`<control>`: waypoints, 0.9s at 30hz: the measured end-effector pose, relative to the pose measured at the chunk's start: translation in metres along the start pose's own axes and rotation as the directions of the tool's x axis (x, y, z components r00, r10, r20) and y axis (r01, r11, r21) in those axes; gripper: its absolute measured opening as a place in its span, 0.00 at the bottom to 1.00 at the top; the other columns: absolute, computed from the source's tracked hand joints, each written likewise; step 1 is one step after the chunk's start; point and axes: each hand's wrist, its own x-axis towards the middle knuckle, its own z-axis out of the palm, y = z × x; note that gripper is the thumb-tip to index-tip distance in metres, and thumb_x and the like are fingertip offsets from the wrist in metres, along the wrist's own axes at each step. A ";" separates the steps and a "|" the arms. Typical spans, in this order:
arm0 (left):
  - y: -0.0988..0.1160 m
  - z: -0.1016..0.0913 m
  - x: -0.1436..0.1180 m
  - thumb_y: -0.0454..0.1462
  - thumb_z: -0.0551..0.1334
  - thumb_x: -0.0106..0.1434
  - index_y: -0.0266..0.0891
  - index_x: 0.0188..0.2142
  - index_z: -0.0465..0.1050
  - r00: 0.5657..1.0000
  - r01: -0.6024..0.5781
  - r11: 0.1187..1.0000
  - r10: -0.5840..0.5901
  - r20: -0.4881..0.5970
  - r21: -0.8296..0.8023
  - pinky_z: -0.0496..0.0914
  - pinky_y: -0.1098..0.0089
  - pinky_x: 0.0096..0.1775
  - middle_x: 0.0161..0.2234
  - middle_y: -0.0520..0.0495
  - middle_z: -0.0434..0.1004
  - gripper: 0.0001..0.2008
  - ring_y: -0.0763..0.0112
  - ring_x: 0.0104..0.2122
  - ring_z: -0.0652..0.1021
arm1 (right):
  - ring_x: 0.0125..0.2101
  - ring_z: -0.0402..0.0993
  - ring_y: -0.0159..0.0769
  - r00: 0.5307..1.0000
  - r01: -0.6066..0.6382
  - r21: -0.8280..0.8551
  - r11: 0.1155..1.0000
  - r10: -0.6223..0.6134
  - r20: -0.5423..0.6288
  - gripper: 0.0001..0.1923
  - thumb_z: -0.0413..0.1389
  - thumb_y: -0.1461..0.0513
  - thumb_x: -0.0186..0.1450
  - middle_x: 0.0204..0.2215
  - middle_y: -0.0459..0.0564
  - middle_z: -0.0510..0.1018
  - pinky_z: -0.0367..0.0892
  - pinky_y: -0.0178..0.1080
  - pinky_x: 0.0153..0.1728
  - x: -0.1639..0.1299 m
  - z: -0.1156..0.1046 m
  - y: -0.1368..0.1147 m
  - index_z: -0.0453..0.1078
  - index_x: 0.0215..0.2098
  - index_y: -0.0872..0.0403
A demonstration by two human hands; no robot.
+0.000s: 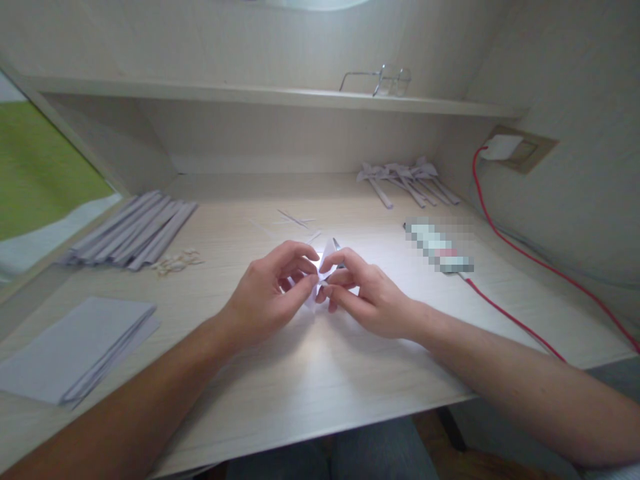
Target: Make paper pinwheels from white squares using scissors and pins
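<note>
Over the middle of the desk, my left hand (pixel 273 287) and my right hand (pixel 367 290) meet around a small folded piece of white paper (pixel 327 252). Thumb and fingers of each hand pinch the paper near its centre, and a pointed flap stands up between them. Much of its shape is hidden by the fingers. A thin dark metal thing (pixel 336 243) shows just behind my right fingers, mostly covered. Beyond my hands, narrow white paper strips (pixel 297 220) lie scattered on the desk.
Rolled paper sticks (pixel 133 230) lie at left beside a small pile of pale bits (pixel 177 261) and folded paper sheets (pixel 83 350). Paper sticks with folded tops (pixel 400 181) lie at back right. A blurred-out device (pixel 439 247) has a red cable (pixel 515 328). Glasses (pixel 383 81) rest on the shelf.
</note>
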 end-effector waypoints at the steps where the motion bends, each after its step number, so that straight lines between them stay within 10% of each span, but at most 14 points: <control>1: 0.000 0.000 0.000 0.33 0.64 0.66 0.42 0.48 0.71 1.000 0.004 1.000 -0.004 0.011 -0.013 0.76 0.68 0.35 0.38 0.48 0.82 0.11 0.67 0.36 0.83 | 0.36 0.81 0.36 1.000 0.008 -0.016 1.000 -0.008 0.003 0.14 0.52 0.69 0.70 0.34 0.46 0.82 0.75 0.40 0.36 0.000 0.000 0.000 0.61 0.51 0.48; 12: -0.002 0.001 0.000 0.37 0.67 0.66 0.44 0.50 0.69 0.998 0.062 0.998 -0.062 0.003 -0.003 0.75 0.70 0.31 0.36 0.49 0.85 0.15 0.68 0.31 0.83 | 0.37 0.82 0.37 0.999 0.032 -0.091 0.995 -0.034 -0.017 0.15 0.52 0.69 0.68 0.35 0.48 0.83 0.75 0.41 0.39 0.000 -0.001 -0.001 0.65 0.52 0.51; 21: 0.003 -0.010 0.003 0.36 0.65 0.64 0.42 0.38 0.73 0.938 0.022 0.893 0.137 -0.319 0.449 0.68 0.70 0.32 0.29 0.53 0.75 0.04 0.72 0.28 0.75 | 0.30 0.81 0.35 0.977 -0.115 -0.051 0.992 0.103 -0.188 0.04 0.54 0.65 0.70 0.36 0.50 0.86 0.74 0.39 0.33 0.004 0.000 0.005 0.65 0.43 0.51; 27: -0.007 -0.013 0.012 0.47 0.68 0.63 0.42 0.41 0.75 0.935 0.193 0.885 -0.034 -0.354 0.424 0.70 0.68 0.34 0.36 0.48 0.81 0.13 0.64 0.36 0.79 | 0.30 0.82 0.35 0.959 -0.118 0.047 0.992 0.126 -0.254 0.04 0.56 0.63 0.70 0.38 0.51 0.86 0.76 0.39 0.33 0.006 0.000 0.006 0.66 0.43 0.51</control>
